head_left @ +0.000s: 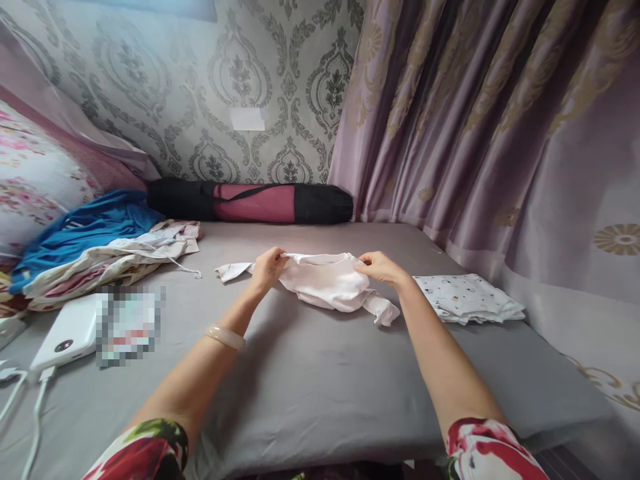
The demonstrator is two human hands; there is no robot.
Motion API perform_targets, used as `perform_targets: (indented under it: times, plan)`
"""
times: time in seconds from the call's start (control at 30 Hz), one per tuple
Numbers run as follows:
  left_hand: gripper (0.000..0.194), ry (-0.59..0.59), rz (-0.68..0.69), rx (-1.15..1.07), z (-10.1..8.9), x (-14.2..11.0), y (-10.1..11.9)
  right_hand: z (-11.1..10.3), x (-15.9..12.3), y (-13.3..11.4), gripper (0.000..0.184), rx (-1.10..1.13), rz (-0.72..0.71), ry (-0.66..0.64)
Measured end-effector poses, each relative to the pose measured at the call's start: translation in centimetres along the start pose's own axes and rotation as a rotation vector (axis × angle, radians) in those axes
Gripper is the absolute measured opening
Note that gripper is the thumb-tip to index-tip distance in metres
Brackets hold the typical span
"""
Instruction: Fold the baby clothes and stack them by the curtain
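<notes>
A small pale pink long-sleeved top [325,283] hangs loosely between my two hands, just over the grey sheet. My left hand [270,267] pinches it near the left shoulder, close to the neckline. On the other shoulder, beside what looks like a small button, my right hand [380,267] has its fingers closed on the cloth. One sleeve sticks out to the left past my left hand, and the other droops below my right hand with its cuff bunched. The neck opening faces up between the hands.
Folded white printed cloth [467,298] lies right of my right hand. To the left are a heap of clothes [110,247], a white power bank [73,330] with cables and a blurred packet [131,327]. A black and maroon long bag [253,202] lies along the wall.
</notes>
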State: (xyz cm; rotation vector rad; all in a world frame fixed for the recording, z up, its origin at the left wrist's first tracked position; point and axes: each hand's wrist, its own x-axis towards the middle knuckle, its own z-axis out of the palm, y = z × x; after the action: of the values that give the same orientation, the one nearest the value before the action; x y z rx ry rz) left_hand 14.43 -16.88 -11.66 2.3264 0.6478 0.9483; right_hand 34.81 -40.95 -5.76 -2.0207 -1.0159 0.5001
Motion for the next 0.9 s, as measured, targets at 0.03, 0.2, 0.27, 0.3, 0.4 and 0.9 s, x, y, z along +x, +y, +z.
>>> perform_targets:
  times: [0.03,0.2,0.27,0.3,0.4,0.9]
  plan:
    - [0.017,0.021,-0.031,-0.049,-0.6,0.4,0.1,-0.1,0.2,-0.2,0.015,0.001,-0.008,0.0]
    - [0.034,0.005,-0.073,-0.299,-4.7,2.3,1.7,-1.0,1.1,-2.0,0.02,-0.049,-0.103,0.038]
    - [0.037,-0.014,-0.046,-0.341,-6.7,3.1,2.7,-1.7,1.5,-3.2,0.022,-0.099,-0.147,0.061]
    - [0.037,-0.019,-0.023,-0.342,-7.8,3.6,3.3,-2.1,1.6,-3.8,0.022,-0.127,-0.167,0.075]
    - [0.036,-0.005,0.07,-0.29,-11.1,5.4,5.2,-3.8,2.1,-6.4,0.024,-0.199,-0.245,0.144]
    - [0.023,0.417,0.152,0.267,-15.4,10.6,8.3,-4.1,4.9,-14.4,0.025,-0.497,-0.628,0.78]
